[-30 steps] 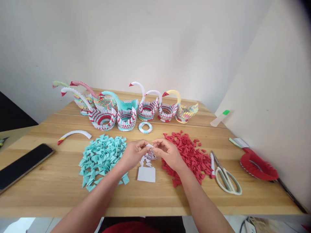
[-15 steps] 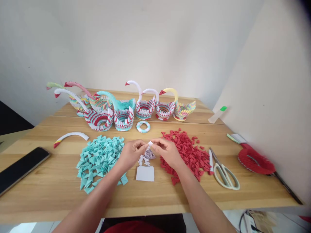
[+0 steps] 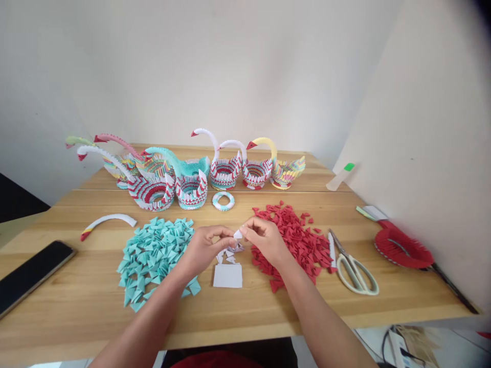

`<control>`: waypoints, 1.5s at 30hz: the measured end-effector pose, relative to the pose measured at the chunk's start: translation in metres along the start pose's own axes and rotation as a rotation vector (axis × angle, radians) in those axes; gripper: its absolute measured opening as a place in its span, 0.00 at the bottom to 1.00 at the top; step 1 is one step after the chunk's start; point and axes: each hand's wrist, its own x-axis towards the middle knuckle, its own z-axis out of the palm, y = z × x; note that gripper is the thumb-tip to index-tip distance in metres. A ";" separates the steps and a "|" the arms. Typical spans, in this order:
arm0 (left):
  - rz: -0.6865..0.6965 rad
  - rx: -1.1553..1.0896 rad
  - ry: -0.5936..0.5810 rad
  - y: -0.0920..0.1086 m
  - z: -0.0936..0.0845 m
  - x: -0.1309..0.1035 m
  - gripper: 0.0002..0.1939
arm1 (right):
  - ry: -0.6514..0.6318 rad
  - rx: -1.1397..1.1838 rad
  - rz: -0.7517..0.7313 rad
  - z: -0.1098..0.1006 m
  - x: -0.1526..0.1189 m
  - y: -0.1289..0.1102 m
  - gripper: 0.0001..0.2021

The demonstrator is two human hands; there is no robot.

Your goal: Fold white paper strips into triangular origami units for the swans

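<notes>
Between my two hands is a small folded white paper piece, pinched at its edges above the table. My left hand has thumb and fingertips closed on its left side. On the other side my right hand grips it between thumb and forefinger. Just below lie several loose white folded pieces, partly hidden by my fingers. A stack of white paper rectangles rests in front of them. Turquoise folded triangles are heaped beside my left hand, and red ones beside my right.
Several folded-paper swans stand at the back, near a paper ring. A curved white paper neck and a phone lie left. Scissors, a red paper swan and a green-tipped strip are at right.
The white paper piece has turned and come slightly lower between my fingertips. Both hands still hold it, and the whole view has shifted a little.
</notes>
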 end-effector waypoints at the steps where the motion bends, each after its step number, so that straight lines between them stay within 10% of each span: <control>1: 0.003 0.007 0.012 0.000 0.001 0.000 0.08 | 0.000 -0.002 0.000 0.000 0.000 0.000 0.12; 20: 0.054 0.180 0.088 -0.004 0.010 -0.001 0.16 | 0.013 0.001 0.035 0.003 -0.001 0.001 0.12; 25: 0.428 0.546 0.300 -0.005 0.006 -0.002 0.11 | 0.039 0.163 0.106 0.001 0.001 0.005 0.15; 31: 0.716 0.722 0.265 -0.001 0.007 -0.004 0.09 | 0.003 0.208 0.126 0.004 0.000 0.004 0.15; 40: 0.733 0.723 0.259 -0.002 0.006 -0.003 0.10 | -0.026 0.119 0.097 0.003 -0.001 0.003 0.15; 45: 0.449 0.477 0.235 -0.001 0.010 -0.001 0.07 | -0.025 -0.061 -0.008 0.001 -0.002 0.002 0.13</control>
